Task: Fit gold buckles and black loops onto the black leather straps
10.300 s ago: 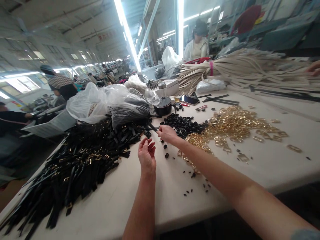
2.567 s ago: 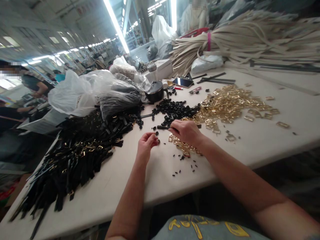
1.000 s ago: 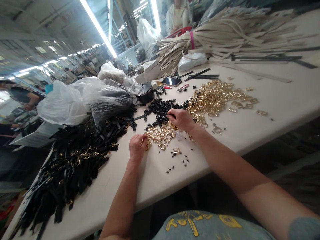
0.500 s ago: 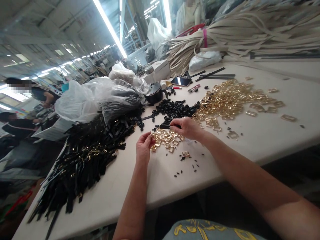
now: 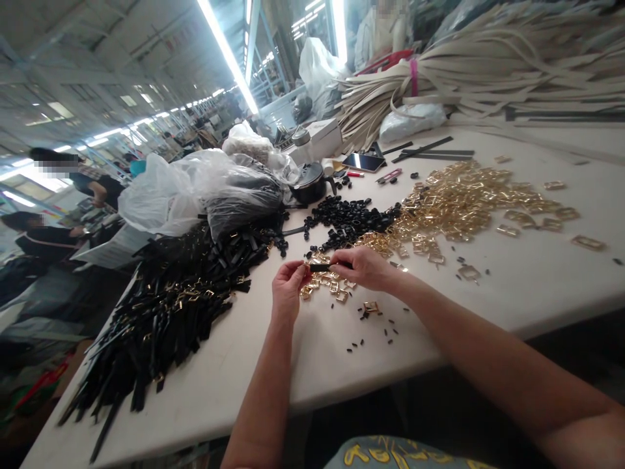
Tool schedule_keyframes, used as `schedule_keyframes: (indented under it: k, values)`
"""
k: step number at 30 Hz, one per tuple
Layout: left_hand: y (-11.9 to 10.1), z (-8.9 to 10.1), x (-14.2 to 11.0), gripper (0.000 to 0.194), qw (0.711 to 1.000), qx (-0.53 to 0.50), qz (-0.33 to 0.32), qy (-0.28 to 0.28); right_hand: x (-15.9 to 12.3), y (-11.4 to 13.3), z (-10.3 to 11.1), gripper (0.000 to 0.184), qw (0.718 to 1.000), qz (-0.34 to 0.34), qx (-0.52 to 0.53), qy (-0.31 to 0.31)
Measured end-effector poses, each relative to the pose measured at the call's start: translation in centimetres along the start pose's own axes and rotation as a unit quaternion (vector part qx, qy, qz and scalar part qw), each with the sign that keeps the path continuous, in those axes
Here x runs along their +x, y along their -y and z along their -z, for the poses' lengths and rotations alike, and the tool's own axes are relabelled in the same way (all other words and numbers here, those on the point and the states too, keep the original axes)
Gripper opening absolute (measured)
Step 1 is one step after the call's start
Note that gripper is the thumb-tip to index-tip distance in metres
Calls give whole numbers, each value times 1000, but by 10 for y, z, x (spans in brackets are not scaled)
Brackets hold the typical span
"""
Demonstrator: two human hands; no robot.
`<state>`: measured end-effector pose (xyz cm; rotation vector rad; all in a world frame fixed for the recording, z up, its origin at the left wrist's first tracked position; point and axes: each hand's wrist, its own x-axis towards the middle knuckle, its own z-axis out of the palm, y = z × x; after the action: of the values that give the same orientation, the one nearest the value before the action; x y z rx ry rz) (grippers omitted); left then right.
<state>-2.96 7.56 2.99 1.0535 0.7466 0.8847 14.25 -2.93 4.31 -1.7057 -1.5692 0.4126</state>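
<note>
My right hand [image 5: 364, 267] pinches a short black strap [image 5: 323, 266] and holds it level, just above the white table [image 5: 517, 286]. My left hand [image 5: 289, 288] is closed at the strap's left end, pinching a small gold buckle there. Directly under both hands lies a small heap of gold buckles [image 5: 333, 286]. A pile of small black loops [image 5: 349, 220] sits just beyond my hands. Farther right spreads a large heap of gold buckles [image 5: 463, 198]. To the left lies a big pile of black straps fitted with gold buckles [image 5: 166, 306].
Tiny black bits [image 5: 374, 329] dot the table near its front edge. Clear plastic bags [image 5: 195, 189], a black pot [image 5: 311, 185], a phone [image 5: 364, 161] and a tied bundle of cream straps [image 5: 469, 71] stand at the back. Other people work at the far left and far back.
My left hand pulled a few gold buckles near, picked one up and rose to the end of the black strap. My right hand lifted the strap slightly toward it.
</note>
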Motion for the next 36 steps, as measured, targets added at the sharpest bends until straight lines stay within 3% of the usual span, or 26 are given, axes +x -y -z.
schedule_keyframes:
  k: [9, 16, 24, 31, 36]
  values:
    - [3, -1, 3, 36, 998, -65, 6, -4, 1, -6, -5, 18, 997, 14, -37, -63]
    - [3, -4, 2, 35, 993, -108, 39, 5, -1, -2, -12, 15, 995, 78, 12, -56]
    - [4, -6, -2, 33, 982, -129, 123, 56, -1, 2, -13, 17, 997, 69, 6, -30]
    - [3, -8, -3, 30, 987, -106, 117, 42, -1, 1, -15, 17, 998, 59, -22, -29]
    - [9, -11, -3, 35, 990, -74, 102, 62, 1, 2, -17, 16, 998, 57, -13, -23]
